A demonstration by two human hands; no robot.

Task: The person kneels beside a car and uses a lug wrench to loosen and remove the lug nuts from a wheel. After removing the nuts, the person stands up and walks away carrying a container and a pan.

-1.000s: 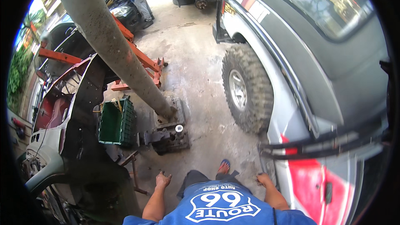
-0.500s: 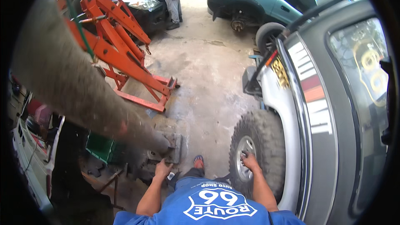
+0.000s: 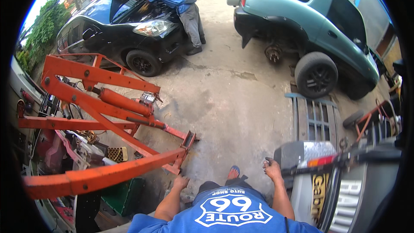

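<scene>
My left hand [image 3: 181, 183] hangs low with its fingers curled in; nothing shows in it. Just ahead of it is the foot of an orange engine hoist [image 3: 103, 146], apart from the hand. My right hand [image 3: 272, 169] is raised beside the rear corner of a grey and silver vehicle [image 3: 308, 192]. Its fingers are bent around something small and dark at the fingertips, too small to name. That vehicle's red and orange tail light [image 3: 321, 161] lies to the right of this hand.
Ahead left, a person [image 3: 174, 4] in blue leans under the raised hood of a black car [image 3: 108, 39]. Ahead right stands a teal SUV [image 3: 284, 21] with a bare wheel hub [image 3: 273, 53] and a loose wheel [image 3: 317, 74] beside it. A green bin [image 3: 125, 196] sits at lower left.
I have moved forward past the thick post and the big knobby tire, which are out of view. The hoist, black car and teal SUV appear nearer. Both hands stay low at my sides.
</scene>
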